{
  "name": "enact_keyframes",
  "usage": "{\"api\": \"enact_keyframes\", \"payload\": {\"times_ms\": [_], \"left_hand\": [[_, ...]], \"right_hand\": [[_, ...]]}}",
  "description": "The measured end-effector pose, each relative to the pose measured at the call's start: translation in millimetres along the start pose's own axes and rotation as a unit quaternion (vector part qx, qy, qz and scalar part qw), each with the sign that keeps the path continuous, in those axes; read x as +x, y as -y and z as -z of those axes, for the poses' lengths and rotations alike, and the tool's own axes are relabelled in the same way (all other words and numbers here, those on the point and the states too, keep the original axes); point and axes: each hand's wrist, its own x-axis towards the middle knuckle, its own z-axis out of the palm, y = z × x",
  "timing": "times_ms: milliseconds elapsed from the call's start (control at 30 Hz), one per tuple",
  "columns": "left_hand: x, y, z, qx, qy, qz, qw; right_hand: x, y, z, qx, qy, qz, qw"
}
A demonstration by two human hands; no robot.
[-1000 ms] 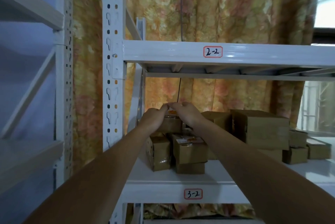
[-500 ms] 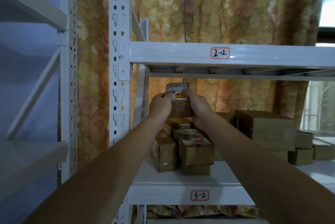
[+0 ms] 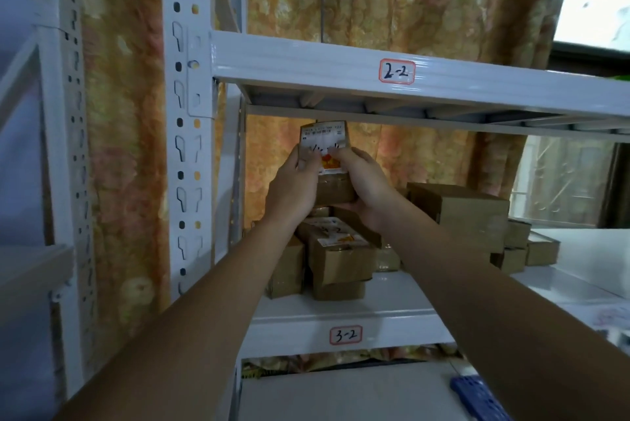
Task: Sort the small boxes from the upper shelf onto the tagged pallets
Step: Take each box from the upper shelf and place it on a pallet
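A small brown cardboard box [image 3: 332,187] with a white printed label facing me is held up above the stack, just under the beam tagged 2-2. My left hand [image 3: 293,185] grips its left side, thumb on the label. My right hand [image 3: 366,187] grips its right side and underside. Below them a stack of small boxes [image 3: 337,253] stands on the white shelf [image 3: 381,315] tagged 3-2.
Larger brown boxes [image 3: 460,212] and a few small ones [image 3: 531,246] sit further right on the same shelf. A white perforated upright [image 3: 185,120] stands at the left. A flowered curtain hangs behind. A blue pallet corner [image 3: 477,396] shows at the bottom right.
Both hands have lifted the small box off the top of the stack and tilted it so that its label faces me. The view has moved closer to the shelf.
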Motion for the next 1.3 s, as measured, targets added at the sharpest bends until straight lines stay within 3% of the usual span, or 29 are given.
{"api": "enact_keyframes", "payload": {"times_ms": [300, 500, 700, 800, 933, 1300], "left_hand": [[-54.1, -45.8, -33.7, 0.082, 0.001, -0.026, 0.996], [-108.8, -86.9, -103.6, 0.097, 0.009, -0.016, 0.995], [-189.4, -114.7, -203.6, 0.069, 0.097, 0.008, 0.993], [-225.5, -114.3, -252.7, 0.02, 0.153, 0.069, 0.986], [-272.7, -107.8, -305.3, -0.054, 0.26, 0.178, 0.948], [-373.4, -29.6, -437.8, -0.017, 0.39, 0.244, 0.888]], "right_hand": [[-54.6, 15.0, 45.7, 0.012, -0.026, 0.023, 0.999], [-115.9, 31.3, 122.4, 0.016, -0.057, 0.032, 0.998], [-204.1, 35.4, 233.3, -0.028, -0.114, 0.018, 0.993], [-242.9, 28.7, 287.5, -0.039, -0.143, 0.002, 0.989], [-288.0, 7.3, 346.1, -0.057, -0.172, -0.026, 0.983], [-365.5, -102.4, 462.6, -0.065, -0.281, -0.119, 0.95]]}}
